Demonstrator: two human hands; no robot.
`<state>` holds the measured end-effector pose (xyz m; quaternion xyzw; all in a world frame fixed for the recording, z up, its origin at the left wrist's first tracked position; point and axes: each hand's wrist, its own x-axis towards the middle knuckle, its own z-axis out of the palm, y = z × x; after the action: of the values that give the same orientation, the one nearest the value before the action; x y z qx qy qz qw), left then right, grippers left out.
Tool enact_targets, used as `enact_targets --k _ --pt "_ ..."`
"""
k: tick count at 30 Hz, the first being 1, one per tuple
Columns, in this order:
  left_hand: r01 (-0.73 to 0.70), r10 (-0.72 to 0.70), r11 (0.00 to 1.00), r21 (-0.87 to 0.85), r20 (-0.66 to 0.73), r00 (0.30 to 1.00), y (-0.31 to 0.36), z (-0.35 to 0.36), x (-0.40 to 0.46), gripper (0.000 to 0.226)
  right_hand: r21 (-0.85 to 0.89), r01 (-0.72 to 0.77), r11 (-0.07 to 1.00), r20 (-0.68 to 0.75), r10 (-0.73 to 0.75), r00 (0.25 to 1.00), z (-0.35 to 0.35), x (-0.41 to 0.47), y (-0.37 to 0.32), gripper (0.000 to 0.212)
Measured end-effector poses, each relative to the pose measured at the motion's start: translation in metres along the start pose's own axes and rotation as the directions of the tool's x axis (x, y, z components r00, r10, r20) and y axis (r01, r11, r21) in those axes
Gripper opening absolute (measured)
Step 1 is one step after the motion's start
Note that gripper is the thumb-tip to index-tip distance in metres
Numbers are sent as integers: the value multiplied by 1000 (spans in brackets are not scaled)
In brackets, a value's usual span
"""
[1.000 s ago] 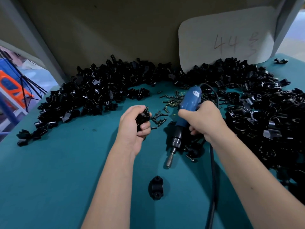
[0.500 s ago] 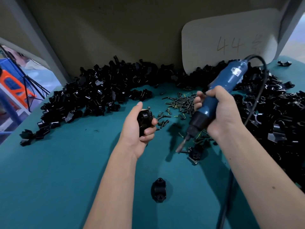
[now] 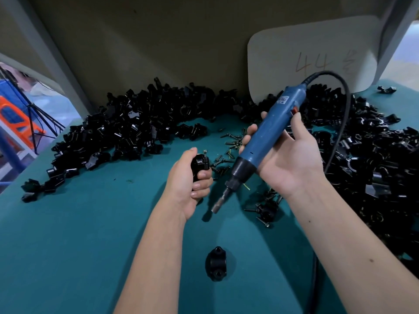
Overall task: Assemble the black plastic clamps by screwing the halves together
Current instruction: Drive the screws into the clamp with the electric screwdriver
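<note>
A teal counter (image 3: 68, 245) is being backed by a beige wall carrying a card (image 3: 313, 55) marked "44". The black clamp (image 3: 199, 165) is being gripped in the left hand (image 3: 188, 184), one screw (image 3: 205, 151) pointing upward. The blue screwdriver (image 3: 267, 134), labelled illegibly, is being gripped by the right hand (image 3: 292, 159), its long axis slanting down-left toward the clamp.

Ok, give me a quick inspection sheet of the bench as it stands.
Surface: teal mat.
Job's things: clamp with a screw standing in it; blue electric screwdriver, bit clear of the screw; one clamp piece lying near.
Clutter: heaps of black clamp parts; loose screws.
Hands: left hand grips the clamp; right hand grips the screwdriver.
Cables: screwdriver cord.
Surroundings: card marked 44.
</note>
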<state>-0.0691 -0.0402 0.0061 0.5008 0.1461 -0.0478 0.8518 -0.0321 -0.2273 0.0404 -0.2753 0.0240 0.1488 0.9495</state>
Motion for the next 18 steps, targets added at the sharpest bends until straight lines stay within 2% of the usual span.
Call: enact_targets --k 3,7,12,16,18 --pt "6 -6 1000 20 0 1000 0 0 0 25 -4 57 998 -35 -57 998 0 0 -2 56" --pt "3 -4 999 34 10 1000 0 0 0 27 -34 39 999 -61 -41 997 1 2 3 63" --pt "21 -24 994 104 28 999 -1 2 1 28 42 62 997 -100 -58 993 0 5 3 59" --pt "-2 -4 988 155 37 999 -1 1 -1 19 47 149 988 -107 -143 984 -1 3 -5 56" --pt "-43 38 966 256 27 999 0 2 -1 14 39 212 977 -130 -205 970 2 3 -10 50"
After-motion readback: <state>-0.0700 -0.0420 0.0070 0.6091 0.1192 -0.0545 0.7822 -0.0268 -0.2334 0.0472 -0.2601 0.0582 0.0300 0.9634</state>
